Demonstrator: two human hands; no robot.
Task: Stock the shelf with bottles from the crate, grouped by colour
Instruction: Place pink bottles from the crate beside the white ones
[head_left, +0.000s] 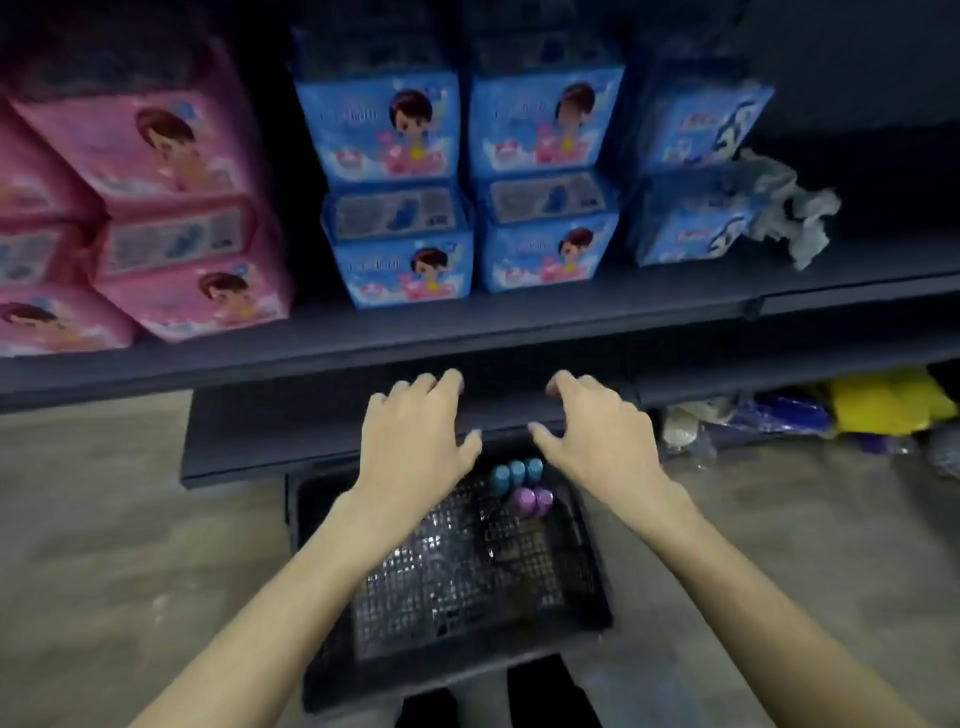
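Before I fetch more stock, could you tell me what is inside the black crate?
The black crate holds three blue-capped bottles and two purple-capped bottles at its far end. The left hand and right hand cover the far corners.

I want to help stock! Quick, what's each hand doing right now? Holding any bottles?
Left hand: open, fingers spread, holding nothing, above the crate.
Right hand: open, fingers spread, holding nothing.
The bottles sit in the crate.

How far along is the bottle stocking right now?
Done: the crate looks mostly emptied. In hand: nothing; the left hand and right hand hover open above it. Left: three blue-capped bottles and two purple-capped bottles at its far end. Shelved bottles aren't visible.
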